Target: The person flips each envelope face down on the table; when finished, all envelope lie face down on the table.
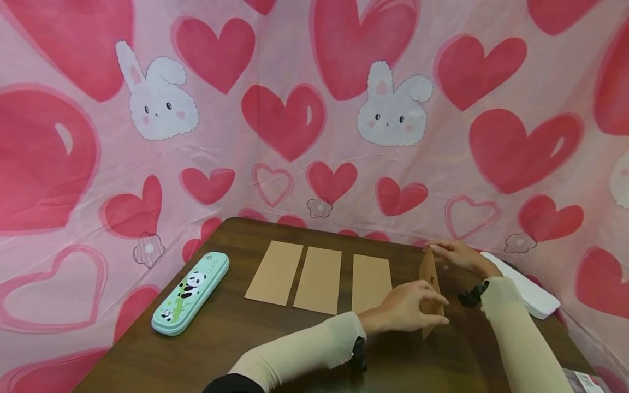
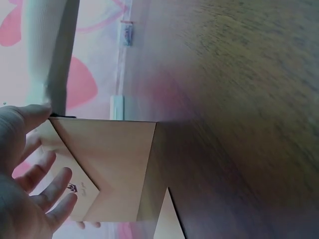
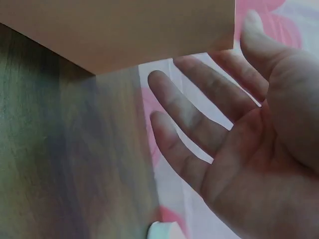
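Note:
A brown paper envelope stands up from the table between my two hands, its flap bearing a small dark print. My left hand holds its near side; the left wrist view shows the thumb at the envelope's edge and spread fingers before the flap. At the far upper corner, my right hand grips the edge between thumb and fingers. Up close, the right hand's fingers reach behind the paper's corner. Left of the hands, three more brown envelopes lie flat in a row, one partly behind my left hand.
A mint-green pencil case with panda pictures lies at the table's left edge. Along the right edge sits a white case, beyond my right wrist. A clear-wrapped packet shows at the lower right. Behind the brown table hangs a pink heart-patterned cloth.

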Demonstrator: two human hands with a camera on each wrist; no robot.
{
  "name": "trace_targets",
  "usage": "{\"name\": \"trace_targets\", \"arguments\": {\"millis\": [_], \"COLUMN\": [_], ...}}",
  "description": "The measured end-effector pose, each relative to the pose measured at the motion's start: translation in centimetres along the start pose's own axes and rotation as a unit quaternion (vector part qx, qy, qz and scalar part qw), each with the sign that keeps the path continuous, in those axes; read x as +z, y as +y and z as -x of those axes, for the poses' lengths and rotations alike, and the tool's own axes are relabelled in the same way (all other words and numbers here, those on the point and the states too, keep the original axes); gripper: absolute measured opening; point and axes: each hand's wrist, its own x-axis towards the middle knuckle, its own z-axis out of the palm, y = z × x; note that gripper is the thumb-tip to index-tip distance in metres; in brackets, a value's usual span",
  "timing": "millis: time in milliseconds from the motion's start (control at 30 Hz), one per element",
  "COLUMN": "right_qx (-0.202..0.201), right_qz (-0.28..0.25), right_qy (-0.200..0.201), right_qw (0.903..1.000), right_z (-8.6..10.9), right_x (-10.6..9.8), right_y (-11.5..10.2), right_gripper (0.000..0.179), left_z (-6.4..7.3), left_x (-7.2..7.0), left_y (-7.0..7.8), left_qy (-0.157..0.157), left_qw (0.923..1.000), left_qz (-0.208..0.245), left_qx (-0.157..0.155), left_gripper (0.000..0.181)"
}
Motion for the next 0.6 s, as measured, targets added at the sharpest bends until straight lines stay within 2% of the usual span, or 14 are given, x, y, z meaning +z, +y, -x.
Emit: {"name": "trace_targets", "arguments": {"millis": [67,200,300,433,600], "right_qx": [-0.001,0.031,0.042,0.022,0.02], "right_qz": [0.001,-0.06,-0.078,-0.023,0.003], "right_qy": [-0.003,-0.005,0.001,0.002,-0.015], "right_qw": [1.0,0.9977,0.9961,0.9995,0.9997], "right_z": [0.1,0.2,0.0,-0.4,-0.7], "right_x": [0.3,1.6,2.7,3.7,4.3], "right_y": [0.8,2.5,3.4,3.6,2.7], "right_gripper": [0.056,0.055,0.051,0.047,0.05], "left_z": [0.1,0.2,0.1,0.1,0.0], "left_x": [0.0,-0.2,-0.4,-0.5,-0.7], "left_y": [-0.1,-0.2,-0.1,0.0,-0.1], "left_qy": [-0.003,-0.004,-0.004,-0.008,-0.01], "left_qw": [1.0,1.0,0.9999,0.9999,0.9999], "left_qz": [0.0,0.003,0.009,0.01,0.007], "left_qx": [-0.001,0.001,0.003,0.0,-0.002], "left_gripper": [0.037,0.037,0.036,0.036,0.036]}}
